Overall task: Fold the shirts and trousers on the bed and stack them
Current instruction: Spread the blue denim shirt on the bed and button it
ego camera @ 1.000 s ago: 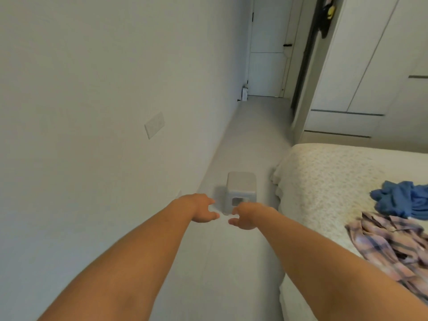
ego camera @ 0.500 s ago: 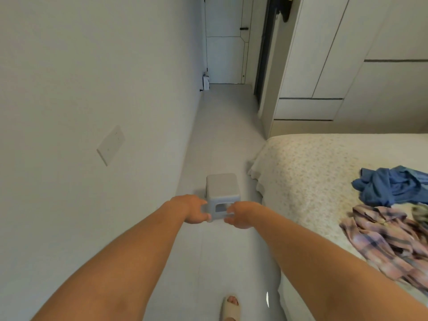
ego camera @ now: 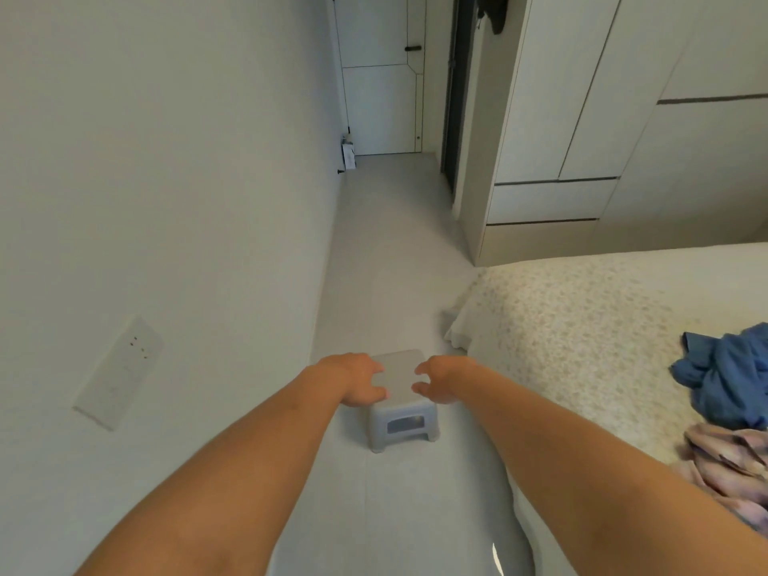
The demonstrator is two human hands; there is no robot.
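Note:
A small grey plastic stool stands on the floor between the wall and the bed. My left hand curls over the left edge of its seat and my right hand over the right edge, fingertips on the top. On the bed at the right lie a crumpled blue garment and, nearer me, a pink plaid shirt, partly cut off by the frame. Both are unfolded and well to the right of my hands.
A white wall with a socket plate runs along the left. The narrow floor strip leads to a white door. A wardrobe with drawers stands beyond the bed's far corner.
My view has tilted down and come nearer the stool. My hands have shifted from its sides onto the seat's edges. The foot seen at the bottom is out of view.

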